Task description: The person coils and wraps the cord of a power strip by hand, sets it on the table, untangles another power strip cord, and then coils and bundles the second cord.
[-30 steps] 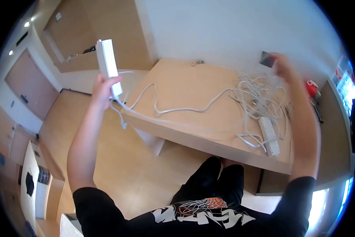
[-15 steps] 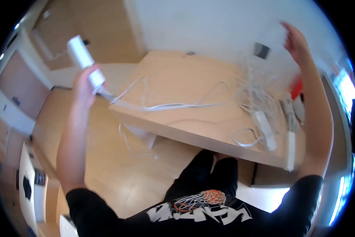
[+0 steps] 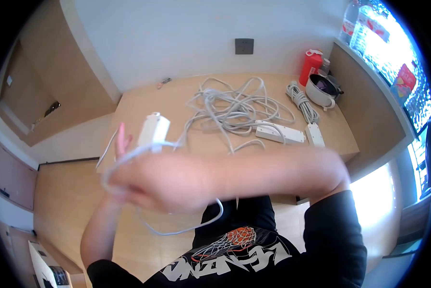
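Observation:
My right hand (image 3: 160, 180), blurred by motion, crosses in front of my left and is closed on a white cable (image 3: 150, 146) that loops around its fingers. Behind it, only some fingers of my left hand (image 3: 122, 140) show, beside a white power strip (image 3: 154, 129) that appears to be in its grip; the rest of that hand is hidden. A slack bend of the cable hangs below my hands. The cable also runs right towards a loose tangle of cord (image 3: 239, 105) on the wooden table (image 3: 177, 91).
A second power strip (image 3: 280, 133) lies right of the tangle, near another strip (image 3: 315, 135) with its cord bundled (image 3: 302, 102). A red bottle (image 3: 311, 67) and a white pot (image 3: 319, 93) stand at the back right. A socket plate (image 3: 244, 46) is on the wall.
My right hand has swung from the upper right across to my left hand. The power strip at my left hand has come rightward and lower. The view has turned towards the table.

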`<act>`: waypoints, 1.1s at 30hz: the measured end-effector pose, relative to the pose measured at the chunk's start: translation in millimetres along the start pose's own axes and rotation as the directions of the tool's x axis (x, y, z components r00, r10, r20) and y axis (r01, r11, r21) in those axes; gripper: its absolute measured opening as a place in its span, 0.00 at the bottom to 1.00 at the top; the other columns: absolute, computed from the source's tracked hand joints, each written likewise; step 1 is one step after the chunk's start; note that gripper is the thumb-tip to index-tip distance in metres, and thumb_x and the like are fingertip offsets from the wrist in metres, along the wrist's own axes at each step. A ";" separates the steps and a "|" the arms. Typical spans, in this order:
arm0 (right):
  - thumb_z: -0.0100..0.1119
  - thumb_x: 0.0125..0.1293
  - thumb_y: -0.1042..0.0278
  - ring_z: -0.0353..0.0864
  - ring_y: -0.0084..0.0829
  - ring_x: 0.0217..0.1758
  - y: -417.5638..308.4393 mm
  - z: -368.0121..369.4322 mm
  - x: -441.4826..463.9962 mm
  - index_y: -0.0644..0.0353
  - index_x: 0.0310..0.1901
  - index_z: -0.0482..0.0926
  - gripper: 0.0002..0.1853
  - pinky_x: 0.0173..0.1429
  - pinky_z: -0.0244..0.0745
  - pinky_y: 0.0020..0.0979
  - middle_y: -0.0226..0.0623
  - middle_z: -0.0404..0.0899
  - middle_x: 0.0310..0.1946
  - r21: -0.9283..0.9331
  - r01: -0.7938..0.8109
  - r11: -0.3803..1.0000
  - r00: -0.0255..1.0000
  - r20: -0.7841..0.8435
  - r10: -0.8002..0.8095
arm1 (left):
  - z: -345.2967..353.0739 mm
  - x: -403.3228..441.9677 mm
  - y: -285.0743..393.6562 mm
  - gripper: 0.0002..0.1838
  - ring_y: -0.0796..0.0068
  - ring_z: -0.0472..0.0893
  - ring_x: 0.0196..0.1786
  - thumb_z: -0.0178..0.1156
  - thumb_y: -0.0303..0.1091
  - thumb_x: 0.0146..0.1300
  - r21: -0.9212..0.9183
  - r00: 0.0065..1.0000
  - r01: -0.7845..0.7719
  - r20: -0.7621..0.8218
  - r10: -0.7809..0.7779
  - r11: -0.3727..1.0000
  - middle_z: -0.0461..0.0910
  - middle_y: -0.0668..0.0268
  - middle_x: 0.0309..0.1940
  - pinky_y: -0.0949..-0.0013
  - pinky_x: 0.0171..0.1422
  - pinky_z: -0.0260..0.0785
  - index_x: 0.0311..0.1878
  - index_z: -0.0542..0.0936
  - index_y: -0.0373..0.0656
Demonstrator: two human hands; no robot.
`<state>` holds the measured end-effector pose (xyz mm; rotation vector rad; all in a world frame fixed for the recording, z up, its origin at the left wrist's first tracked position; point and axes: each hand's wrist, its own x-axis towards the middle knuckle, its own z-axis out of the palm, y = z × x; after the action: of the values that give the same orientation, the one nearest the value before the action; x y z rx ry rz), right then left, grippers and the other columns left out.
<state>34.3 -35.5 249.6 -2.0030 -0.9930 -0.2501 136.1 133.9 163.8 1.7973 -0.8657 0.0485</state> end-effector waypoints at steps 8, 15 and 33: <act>0.64 0.62 0.63 0.76 0.41 0.30 -10.7 63.4 -101.8 0.58 0.47 0.76 0.14 0.36 0.75 0.41 0.37 0.70 0.33 -0.150 -0.029 0.988 1.000 -0.007 0.028 | 51.3 -30.3 6.6 0.19 0.45 0.54 0.76 0.66 0.42 0.59 -0.040 0.816 0.028 0.578 0.001 0.999 0.77 0.59 0.58 0.50 0.78 0.44 0.52 0.81 0.47; 0.69 0.54 0.55 0.76 0.37 0.45 45.5 26.1 -114.8 0.58 0.46 0.77 0.22 0.48 0.74 0.40 0.37 0.75 0.44 -0.334 0.373 0.865 0.863 -0.218 -0.456 | 45.6 -70.2 -38.5 0.28 0.48 0.68 0.66 0.37 0.61 0.76 -0.519 0.930 0.247 0.363 -0.051 0.818 0.79 0.50 0.48 0.49 0.71 0.60 0.48 0.79 0.48; 0.67 0.56 0.62 0.72 0.55 0.64 302.0 -184.4 -137.4 0.31 0.75 0.52 0.47 0.67 0.70 0.46 0.46 0.69 0.66 -0.620 -0.767 0.167 0.532 -0.468 0.705 | -395.4 -311.8 -0.2 0.30 0.52 0.65 0.63 0.50 0.45 0.72 -0.633 0.609 -0.400 -0.724 -0.324 0.662 0.60 0.49 0.67 0.54 0.45 0.73 0.72 0.61 0.42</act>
<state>196.3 -347.9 107.1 -3.0089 0.4334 -0.2075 51.7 629.5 193.3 0.7511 -0.1608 0.4419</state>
